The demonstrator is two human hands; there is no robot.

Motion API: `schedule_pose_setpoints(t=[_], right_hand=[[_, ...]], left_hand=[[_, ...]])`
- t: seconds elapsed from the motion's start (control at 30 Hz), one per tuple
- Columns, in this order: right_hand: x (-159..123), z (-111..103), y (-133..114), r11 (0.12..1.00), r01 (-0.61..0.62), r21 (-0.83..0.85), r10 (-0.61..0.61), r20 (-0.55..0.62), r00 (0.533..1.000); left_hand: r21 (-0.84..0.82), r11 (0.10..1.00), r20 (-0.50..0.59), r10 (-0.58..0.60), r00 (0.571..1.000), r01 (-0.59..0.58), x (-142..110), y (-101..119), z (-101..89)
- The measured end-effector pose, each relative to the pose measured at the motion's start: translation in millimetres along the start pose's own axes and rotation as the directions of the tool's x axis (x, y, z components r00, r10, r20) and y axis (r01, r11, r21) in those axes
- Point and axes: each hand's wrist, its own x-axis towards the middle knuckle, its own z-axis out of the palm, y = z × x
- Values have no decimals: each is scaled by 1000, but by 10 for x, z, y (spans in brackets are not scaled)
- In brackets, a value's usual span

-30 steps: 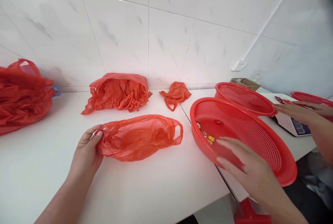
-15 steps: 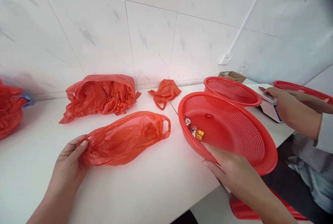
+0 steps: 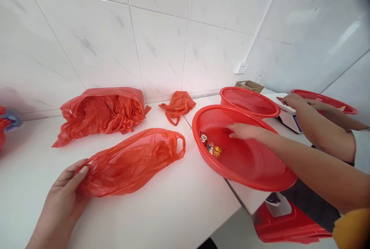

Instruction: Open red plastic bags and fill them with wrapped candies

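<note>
My left hand (image 3: 68, 183) pinches the near left edge of a red plastic bag (image 3: 130, 168), which lies spread on the table with its mouth open and a loop handle at its right end. My right hand (image 3: 245, 130) reaches down inside a red perforated plastic basket (image 3: 277, 174). Its fingers and thumb close around a small red packet (image 3: 227, 130), mostly hidden by them. Two other small snack packets lie at the basket's left side: a dark red one (image 3: 203, 137) and a red and yellow one (image 3: 214, 150).
A large red bag (image 3: 133, 94) stuffed with plastic bags and a crumpled red bag (image 3: 180, 104) lie by the wall. A second basket (image 3: 251, 100) stands behind. At the right, a co-worker's hand (image 3: 291, 100) is over a white scale (image 3: 289, 116). A red stool (image 3: 291, 226) stands below.
My right hand has let go of the basket's near rim and moved into the basket, onto the small red packet. My left hand still holds the bag. The view has shifted slightly right.
</note>
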Motion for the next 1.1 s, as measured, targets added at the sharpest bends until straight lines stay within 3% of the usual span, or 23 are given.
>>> schedule_pose_setpoints(t=[0.17,0.3,0.47,0.63,0.8,0.97,1.1], right_hand=[[125,180,-50,997,-38,-73,40,36,999],[32,80,-184,998,39,-48,-34,107,994],[-196,-31,-597,991,124,54,-129,110,985],[-444,170,-1011,973,227,-31,-218,180,959],[-362,306,-863,976,214,-50,-210,73,975],[-89,82,-585,988,156,16,-157,59,986],[81,-5,-703,986,167,3,-167,27,986]], left_hand=[[9,1000,-2,-1,1000,1,8,-20,-8],[20,1000,5,6,1000,-6,-35,-15,25],[13,999,33,40,999,-41,-83,-4,49],[29,999,36,44,998,-45,-69,-9,33],[28,999,2,33,999,-33,26,-39,-22],[38,999,31,22,999,-23,82,-62,-53],[55,997,20,50,999,-51,75,-61,-49]])
